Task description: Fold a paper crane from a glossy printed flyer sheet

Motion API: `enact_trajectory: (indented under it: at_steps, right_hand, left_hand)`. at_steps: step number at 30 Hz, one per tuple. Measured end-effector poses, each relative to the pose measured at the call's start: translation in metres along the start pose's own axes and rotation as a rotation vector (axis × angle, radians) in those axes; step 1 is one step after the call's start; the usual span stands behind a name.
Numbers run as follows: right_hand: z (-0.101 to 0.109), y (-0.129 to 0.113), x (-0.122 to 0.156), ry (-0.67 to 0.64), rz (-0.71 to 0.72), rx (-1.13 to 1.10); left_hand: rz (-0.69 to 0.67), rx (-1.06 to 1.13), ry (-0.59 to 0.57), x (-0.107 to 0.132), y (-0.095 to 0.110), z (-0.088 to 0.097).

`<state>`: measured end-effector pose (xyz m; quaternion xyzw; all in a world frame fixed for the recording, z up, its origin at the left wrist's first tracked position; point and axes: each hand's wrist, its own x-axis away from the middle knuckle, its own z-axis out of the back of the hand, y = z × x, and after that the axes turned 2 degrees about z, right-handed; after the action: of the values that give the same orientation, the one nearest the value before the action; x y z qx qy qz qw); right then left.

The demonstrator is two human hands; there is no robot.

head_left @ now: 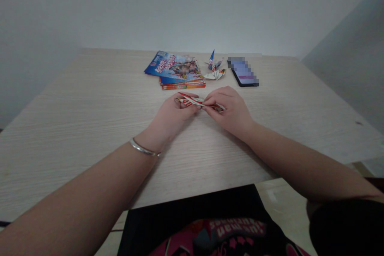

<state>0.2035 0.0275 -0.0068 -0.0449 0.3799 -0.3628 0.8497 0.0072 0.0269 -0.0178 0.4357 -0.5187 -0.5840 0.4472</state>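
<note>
A piece of folded printed paper (pixel 192 101), white with red markings, is held between both hands above the middle of the table. My left hand (pixel 171 113), with a silver bangle at its wrist, is closed around the paper's left part, a pointed red tip sticking up past the thumb. My right hand (pixel 229 108) pinches the right part between thumb and fingers. Some of the paper is hidden behind the fingers. Just beyond the hands lie folded paper cranes (pixel 215 73), one with a blue upright point.
Behind my left hand is a stack of colourful printed booklets or leaflets (pixel 172 66), blue on top with orange edges below. A phone (pixel 242 73) with its screen lit lies at the back right. The pale wood table (pixel 90 100) meets a wall behind.
</note>
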Motion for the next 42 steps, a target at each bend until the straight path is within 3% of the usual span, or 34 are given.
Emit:
enact_trajectory:
  at_steps: [5,12,16,21,30,36,42]
  right_hand:
    - [-0.002,0.003,0.000,0.031,0.052,0.021]
    - [-0.001,0.001,0.001,0.031,-0.017,0.062]
    - [-0.002,0.001,-0.002,0.034,-0.059,-0.009]
    - [-0.004,0.003,-0.005,-0.004,-0.101,-0.176]
    - [-0.011,0.000,-0.005,-0.016,-0.446,-0.524]
    - [-0.010,-0.002,-0.007,-0.025,-0.501,-0.624]
    - [-0.011,-0.003,-0.005,0.006,-0.514,-0.587]
  left_hand:
    - [0.065,0.011,0.025,0.002,0.001,0.000]
    - [0.077,0.043,-0.008,0.001,0.000,0.000]
    - [0.097,0.055,0.001,-0.002,-0.001,0.000]
    - [0.021,0.006,-0.045,0.001,0.006,0.000]
    - [-0.037,-0.064,0.006,0.005,0.005,0.000]
    - [-0.060,-0.047,0.034,0.005,0.003,0.001]
    - [-0.062,-0.017,0.118,0.006,0.006,0.001]
